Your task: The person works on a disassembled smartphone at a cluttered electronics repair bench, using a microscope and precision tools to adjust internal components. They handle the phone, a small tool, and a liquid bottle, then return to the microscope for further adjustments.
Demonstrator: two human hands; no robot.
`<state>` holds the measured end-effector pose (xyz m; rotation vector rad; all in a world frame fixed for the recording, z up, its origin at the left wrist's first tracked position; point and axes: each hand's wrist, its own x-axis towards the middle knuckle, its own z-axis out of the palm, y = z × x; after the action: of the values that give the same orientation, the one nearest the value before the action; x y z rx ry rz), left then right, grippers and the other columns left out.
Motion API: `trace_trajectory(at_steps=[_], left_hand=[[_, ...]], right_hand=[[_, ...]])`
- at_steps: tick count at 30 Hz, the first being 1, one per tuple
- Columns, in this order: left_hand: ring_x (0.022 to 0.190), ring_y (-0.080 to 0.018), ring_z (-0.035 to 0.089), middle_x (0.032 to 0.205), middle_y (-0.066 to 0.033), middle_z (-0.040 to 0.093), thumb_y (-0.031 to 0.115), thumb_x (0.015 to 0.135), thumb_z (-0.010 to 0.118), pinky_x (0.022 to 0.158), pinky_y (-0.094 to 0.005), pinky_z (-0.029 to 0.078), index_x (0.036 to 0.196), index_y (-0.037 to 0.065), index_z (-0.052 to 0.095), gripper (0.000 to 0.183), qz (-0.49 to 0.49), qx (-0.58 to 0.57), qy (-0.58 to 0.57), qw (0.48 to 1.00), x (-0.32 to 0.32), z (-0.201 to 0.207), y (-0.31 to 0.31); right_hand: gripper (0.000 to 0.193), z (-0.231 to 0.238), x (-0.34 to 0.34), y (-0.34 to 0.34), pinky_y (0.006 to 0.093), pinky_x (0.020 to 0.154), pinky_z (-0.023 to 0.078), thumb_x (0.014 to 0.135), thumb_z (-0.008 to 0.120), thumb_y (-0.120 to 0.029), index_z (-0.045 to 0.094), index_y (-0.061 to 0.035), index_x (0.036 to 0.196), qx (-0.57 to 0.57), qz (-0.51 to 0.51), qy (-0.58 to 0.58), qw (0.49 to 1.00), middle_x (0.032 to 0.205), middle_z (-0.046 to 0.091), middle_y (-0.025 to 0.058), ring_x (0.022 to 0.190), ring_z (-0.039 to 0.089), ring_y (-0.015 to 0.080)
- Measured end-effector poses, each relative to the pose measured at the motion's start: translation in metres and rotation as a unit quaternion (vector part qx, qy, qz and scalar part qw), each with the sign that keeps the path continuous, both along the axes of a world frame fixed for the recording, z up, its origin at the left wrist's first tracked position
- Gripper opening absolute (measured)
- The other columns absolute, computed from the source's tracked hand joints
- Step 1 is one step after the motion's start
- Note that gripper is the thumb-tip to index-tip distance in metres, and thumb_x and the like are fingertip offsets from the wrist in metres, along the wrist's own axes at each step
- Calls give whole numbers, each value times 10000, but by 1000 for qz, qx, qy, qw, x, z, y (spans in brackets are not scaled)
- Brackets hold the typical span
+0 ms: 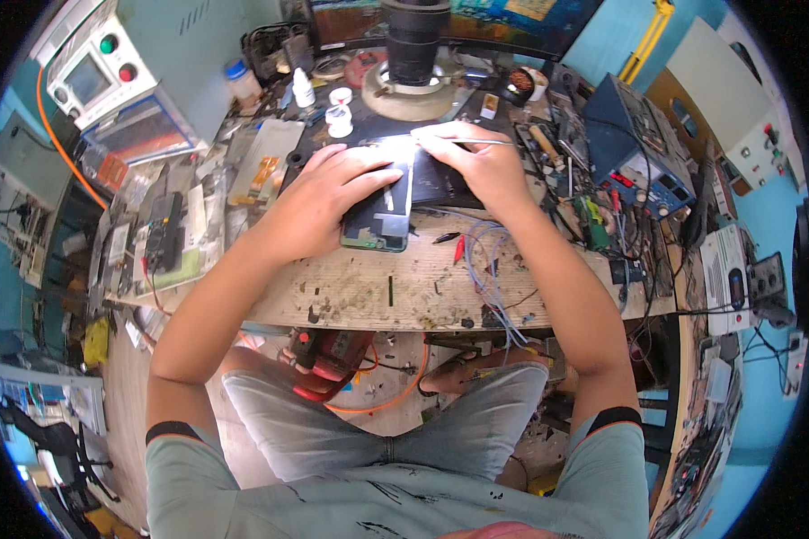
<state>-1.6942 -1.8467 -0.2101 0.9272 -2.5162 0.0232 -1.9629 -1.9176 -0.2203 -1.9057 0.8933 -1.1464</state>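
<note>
A dark, flat smartphone part (pixel 377 226), with a bright right edge and pale patches, lies on the black mat in the middle of the bench. My left hand (pixel 319 199) grips it from the left, fingers laid across its upper half. Closed around a thin metal tool (pixel 487 141), my right hand (pixel 481 169) is at the phone's far right corner. Strong white light washes out the spot where the tool's tip meets the phone, so contact there cannot be made out.
A microscope stand (pixel 413 90) rises just beyond my hands. Blue wires with clips (pixel 485 260) trail over the near edge. Small white bottles (pixel 303 90) stand at the back left; a blue power supply (pixel 638 148) is at the right. Flex cables and parts (pixel 265 171) litter the left.
</note>
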Motion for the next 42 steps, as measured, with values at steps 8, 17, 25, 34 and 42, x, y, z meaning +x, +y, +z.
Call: trace_trajectory(at_steps=[8, 17, 25, 34, 42], left_hand=[[1386, -340, 529, 1472, -122, 596, -51, 628, 683, 1197, -487, 357, 1437, 85, 604, 824, -2, -9, 16, 1000, 2, -2, 0], [1395, -343, 523, 1474, -128, 594, -17, 668, 685, 1205, -489, 347, 1426, 84, 614, 768, -10, -2, 22, 1000, -4, 0, -2], [1412, -346, 512, 1486, -129, 591, -55, 657, 676, 1227, -526, 316, 1427, 87, 619, 785, 8, 19, 8, 1000, 1, 4, 1], [1404, -342, 518, 1489, -115, 593, -32, 674, 722, 1221, -514, 327, 1435, 104, 617, 780, 6, 8, 4, 1000, 1, 1, 0], [1403, -336, 522, 1477, -112, 598, -2, 679, 755, 1216, -513, 336, 1437, 115, 615, 780, 12, 7, -5, 1000, 1, 1, 1]], right_hand=[[210, -4, 6, -4, 272, 950, 536, 959, 732, -131, 799, -10, 1119, 33, -12, -2, 999, 1133, 793, 82, 1033, 717, 129], [222, -4, 2, -7, 295, 942, 555, 933, 753, -183, 808, -27, 1080, -26, -20, 24, 999, 1125, 802, 91, 1031, 748, 167], [245, 0, 6, -8, 302, 951, 552, 944, 746, -237, 821, -53, 1089, -13, -25, 37, 999, 1130, 801, 87, 1050, 744, 182], [241, -3, 4, -10, 302, 949, 550, 944, 746, -236, 822, -49, 1076, -25, -24, 32, 999, 1117, 802, 85, 1046, 740, 181], [224, 0, 4, -7, 298, 949, 547, 944, 751, -229, 825, -57, 1065, -21, -28, 36, 999, 1106, 802, 76, 1038, 735, 167]])
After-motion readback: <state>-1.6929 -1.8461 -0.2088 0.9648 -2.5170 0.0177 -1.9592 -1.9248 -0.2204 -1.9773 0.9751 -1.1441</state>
